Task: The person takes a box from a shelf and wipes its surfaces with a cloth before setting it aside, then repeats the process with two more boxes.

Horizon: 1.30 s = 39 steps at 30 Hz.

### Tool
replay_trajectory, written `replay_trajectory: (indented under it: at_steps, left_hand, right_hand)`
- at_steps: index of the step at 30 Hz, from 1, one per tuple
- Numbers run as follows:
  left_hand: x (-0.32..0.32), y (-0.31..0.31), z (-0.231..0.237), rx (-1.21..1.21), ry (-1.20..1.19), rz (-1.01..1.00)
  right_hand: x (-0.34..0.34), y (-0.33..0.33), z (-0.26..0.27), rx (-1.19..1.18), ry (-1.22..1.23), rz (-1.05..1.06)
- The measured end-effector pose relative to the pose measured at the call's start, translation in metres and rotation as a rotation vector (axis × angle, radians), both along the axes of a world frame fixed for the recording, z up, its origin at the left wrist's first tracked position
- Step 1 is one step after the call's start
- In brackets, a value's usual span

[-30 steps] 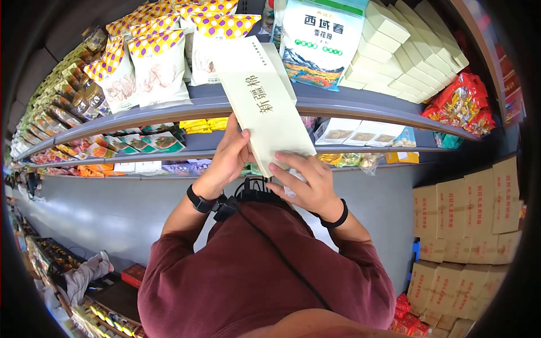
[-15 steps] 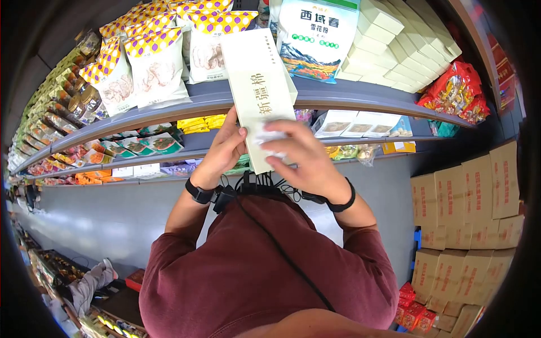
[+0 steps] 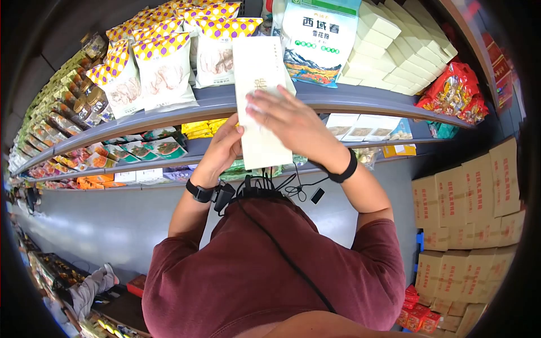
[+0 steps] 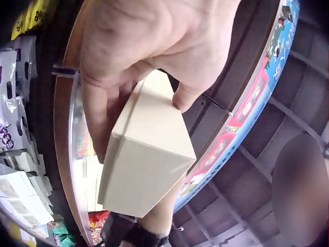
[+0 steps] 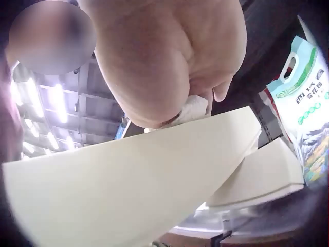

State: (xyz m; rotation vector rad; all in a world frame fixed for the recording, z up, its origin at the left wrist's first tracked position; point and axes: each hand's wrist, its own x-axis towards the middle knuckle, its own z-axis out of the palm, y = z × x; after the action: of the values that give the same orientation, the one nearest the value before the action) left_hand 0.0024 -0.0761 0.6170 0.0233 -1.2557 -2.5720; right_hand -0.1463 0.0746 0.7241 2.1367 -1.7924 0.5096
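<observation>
A long cream cardboard box (image 3: 262, 149) with dark printed characters is held upright before the shelf. My left hand (image 3: 218, 151) grips its left side; in the left wrist view the thumb and fingers of that hand (image 4: 154, 36) straddle the box (image 4: 149, 154). Across the front face lies my right hand (image 3: 298, 127), covering most of the print. Beneath its palm, the right wrist view shows a crumpled white tissue (image 5: 193, 109) at the box's edge, partly hidden by the hand. Another cream box (image 5: 262, 177) sits just behind, beside the white flour bag (image 5: 311, 118).
Snack bags with yellow-and-purple tops (image 3: 163, 70) stand left on the shelf (image 3: 349, 100). Stacked cream boxes (image 3: 389, 62) and a red candy bag (image 3: 455, 93) fill its right. Brown cartons (image 3: 470, 197) are piled on the right. Cables (image 3: 293, 188) hang at my waist.
My right hand has moved from the box's lower end up across its printed face, carrying the tissue. The box has turned from slanted to nearly upright. My left hand keeps its hold.
</observation>
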Motion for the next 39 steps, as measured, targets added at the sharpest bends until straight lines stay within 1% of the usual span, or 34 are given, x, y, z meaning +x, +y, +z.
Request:
replay_trajectory:
  at_steps: [1, 3, 4, 5, 7, 8, 9, 11, 13, 15, 17, 19, 21, 23, 25, 27, 28, 30, 31, 34, 35, 37, 38, 39]
  left_hand:
    - [0.002, 0.001, 0.0, -0.026, -0.013, -0.001]
    - [0.002, 0.001, 0.002, -0.053, -0.026, -0.005]
    - [0.002, 0.0, 0.004, -0.037, -0.029, -0.013]
    - [0.003, 0.0, 0.005, -0.02, -0.032, -0.021]
    - [0.002, -0.002, 0.008, -0.022, -0.014, -0.017]
    - [0.001, -0.003, 0.01, -0.023, 0.006, -0.011]
    - [0.002, -0.002, 0.01, -0.025, 0.013, -0.007]
    - [0.005, 0.0, 0.006, -0.028, -0.033, 0.077]
    - [0.008, 0.0, 0.007, -0.013, -0.027, 0.082]
    - [0.007, -0.001, 0.008, -0.005, -0.043, 0.059]
    - [0.008, -0.002, 0.004, -0.027, -0.067, 0.063]
    - [0.009, -0.001, -0.001, -0.047, -0.113, 0.13]
    - [0.009, -0.003, 0.002, -0.07, -0.105, 0.121]
    - [0.008, -0.003, 0.006, -0.091, -0.097, 0.115]
    - [0.007, -0.004, 0.01, -0.049, -0.043, 0.085]
    - [0.009, -0.006, 0.007, -0.058, -0.015, 0.058]
    - [0.01, -0.008, 0.006, -0.067, 0.013, 0.031]
    - [0.011, -0.003, 0.006, -0.101, 0.007, 0.044]
    - [0.012, -0.001, 0.006, -0.136, -0.003, 0.053]
    - [0.016, -0.001, 0.004, -0.112, -0.041, 0.058]
    - [0.017, -0.002, 0.003, -0.111, -0.039, 0.061]
    - [0.016, -0.007, -0.004, -0.259, -0.04, 0.035]
    - [0.014, -0.008, -0.011, -0.286, -0.028, 0.066]
    - [0.014, -0.008, -0.008, -0.286, -0.028, 0.06]
  right_hand:
    - [-0.01, -0.007, 0.002, -0.008, 0.004, -0.003]
    - [-0.029, -0.019, 0.006, -0.101, 0.05, -0.11]
    - [-0.039, -0.024, 0.006, -0.141, 0.019, -0.118]
    - [-0.042, -0.027, 0.006, -0.141, 0.017, -0.119]
    - [-0.046, -0.031, 0.008, -0.137, -0.083, -0.121]
    - [-0.045, -0.03, 0.008, -0.141, -0.077, -0.118]
    - [-0.042, -0.025, 0.006, -0.125, -0.086, -0.085]
    - [-0.029, -0.018, -0.001, -0.108, -0.086, -0.043]
    - [-0.008, -0.004, -0.013, 0.006, -0.152, 0.162]
    - [0.015, 0.005, -0.012, 0.089, -0.185, 0.206]
    - [0.013, 0.005, -0.014, 0.065, -0.155, 0.19]
    - [0.005, -0.001, -0.008, 0.046, -0.075, 0.189]
    - [-0.007, -0.01, -0.004, 0.028, -0.026, 0.139]
    - [-0.02, -0.023, 0.003, -0.118, 0.083, -0.049]
    - [-0.028, -0.031, 0.002, -0.126, 0.047, -0.082]
    - [-0.027, -0.036, -0.001, -0.15, -0.052, -0.055]
    - [-0.026, -0.035, -0.001, -0.149, -0.05, -0.052]
    - [-0.022, -0.03, -0.002, -0.105, -0.135, -0.013]
    - [-0.018, -0.026, -0.002, -0.099, -0.132, -0.008]
    - [-0.002, -0.01, -0.007, 0.032, -0.14, 0.207]
    - [0.007, -0.007, -0.006, 0.066, -0.199, 0.265]
    - [0.012, -0.001, -0.008, 0.09, -0.159, 0.224]
    - [0.009, -0.002, -0.006, 0.089, -0.155, 0.221]
    - [0.004, -0.005, -0.005, 0.048, -0.086, 0.191]
